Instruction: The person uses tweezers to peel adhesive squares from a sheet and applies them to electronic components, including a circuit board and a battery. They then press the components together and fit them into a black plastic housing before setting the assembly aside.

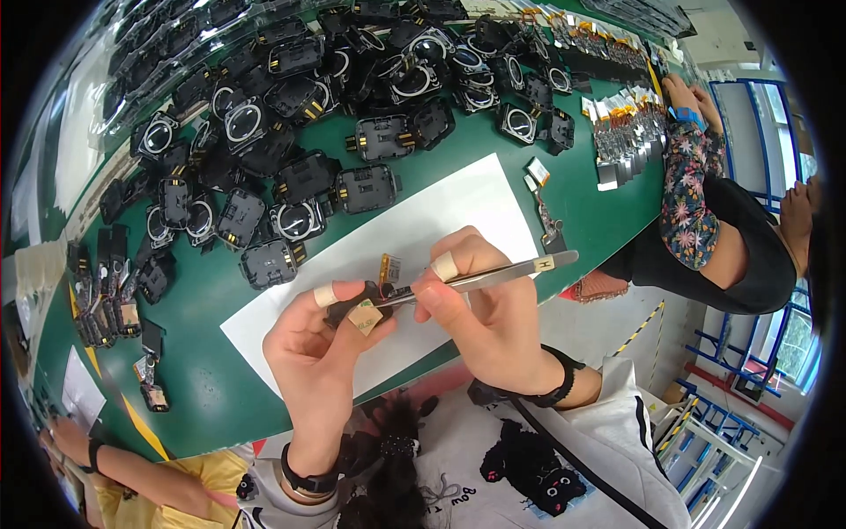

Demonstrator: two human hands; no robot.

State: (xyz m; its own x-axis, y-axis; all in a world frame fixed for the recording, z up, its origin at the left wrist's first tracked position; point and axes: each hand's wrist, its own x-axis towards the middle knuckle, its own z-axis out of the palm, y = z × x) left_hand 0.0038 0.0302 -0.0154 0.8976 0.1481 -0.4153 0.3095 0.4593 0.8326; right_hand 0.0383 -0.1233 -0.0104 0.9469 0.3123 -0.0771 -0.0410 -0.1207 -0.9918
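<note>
My left hand (310, 348) pinches a small black plastic housing (342, 309) above a white sheet (471, 198). A tan square pad (364, 317) shows on the held part, beside my left thumb. Just beyond it stands a small silver battery with an orange-yellow edge (389, 268), seemingly joined by thin wires. In my right hand (489, 331) is a pair of metal tweezers (511, 270), its tips at the housing near the wires. Whether the tips grip a wire is too small to tell. Light tape wraps a finger of each hand.
Black plastic housings (379, 137), many with round silver rings, pile across the green table (458, 353). Battery assemblies stand in rows (627, 132) at the far right; one (542, 198) lies beside the sheet. Finished-looking clusters (110, 300) lie left. Co-workers' arms (692, 189) show at both sides.
</note>
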